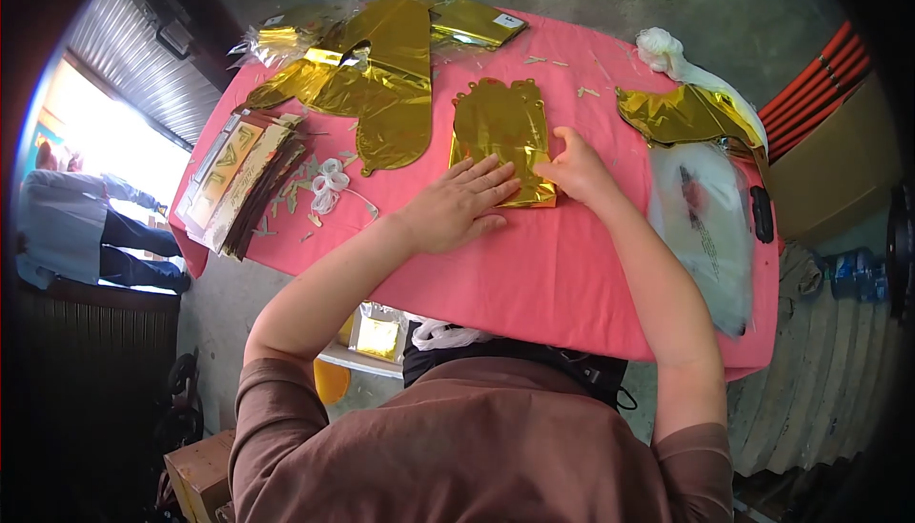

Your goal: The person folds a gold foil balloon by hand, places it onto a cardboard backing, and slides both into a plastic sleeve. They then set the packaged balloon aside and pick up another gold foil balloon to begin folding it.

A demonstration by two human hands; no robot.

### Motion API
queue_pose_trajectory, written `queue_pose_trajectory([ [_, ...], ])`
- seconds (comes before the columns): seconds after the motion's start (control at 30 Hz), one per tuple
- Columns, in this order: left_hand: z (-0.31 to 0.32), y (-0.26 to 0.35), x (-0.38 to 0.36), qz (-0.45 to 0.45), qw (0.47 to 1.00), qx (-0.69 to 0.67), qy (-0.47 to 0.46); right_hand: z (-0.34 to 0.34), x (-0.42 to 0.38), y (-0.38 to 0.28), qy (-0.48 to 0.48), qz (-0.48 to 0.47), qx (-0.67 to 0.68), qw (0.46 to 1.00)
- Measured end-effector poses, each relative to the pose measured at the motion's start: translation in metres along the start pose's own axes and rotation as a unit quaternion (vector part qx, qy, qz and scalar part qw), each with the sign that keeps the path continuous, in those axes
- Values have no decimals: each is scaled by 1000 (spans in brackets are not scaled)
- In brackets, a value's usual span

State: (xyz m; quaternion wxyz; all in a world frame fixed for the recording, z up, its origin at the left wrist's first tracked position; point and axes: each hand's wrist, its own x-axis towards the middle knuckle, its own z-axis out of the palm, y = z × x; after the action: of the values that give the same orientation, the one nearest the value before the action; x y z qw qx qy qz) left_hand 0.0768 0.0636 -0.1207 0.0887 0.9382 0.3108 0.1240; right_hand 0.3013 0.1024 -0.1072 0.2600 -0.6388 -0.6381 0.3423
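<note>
Here, left hand (456,206) fingers flat, right hand (575,169) fingers pressing gold foil balloon (502,137), writing unreadable.

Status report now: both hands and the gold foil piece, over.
Left hand flat, fingers on folded gold foil balloon. Right hand pressing its right edge. White ribbon coil lies left, apart; nothing blocking.

Brown short-sleeved shirt, sleeves ending above elbows; forearms bare; no rings visible.
</note>
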Motion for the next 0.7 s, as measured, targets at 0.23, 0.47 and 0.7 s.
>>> queue_pose_trajectory([
  [0.23, -4, 0, 2, -7, 999, -11, -47, 8, -21, 15, 101, -369, -174, 908],
  [0.47, -3, 0, 2, -6, 999, -12, -32, 6, -28, 11, -121, -246, -313, 909],
  [0.7, -3, 0, 1, 0, 999, -12, -37, 3, -10, 25, -169, -249, -269, 915],
])
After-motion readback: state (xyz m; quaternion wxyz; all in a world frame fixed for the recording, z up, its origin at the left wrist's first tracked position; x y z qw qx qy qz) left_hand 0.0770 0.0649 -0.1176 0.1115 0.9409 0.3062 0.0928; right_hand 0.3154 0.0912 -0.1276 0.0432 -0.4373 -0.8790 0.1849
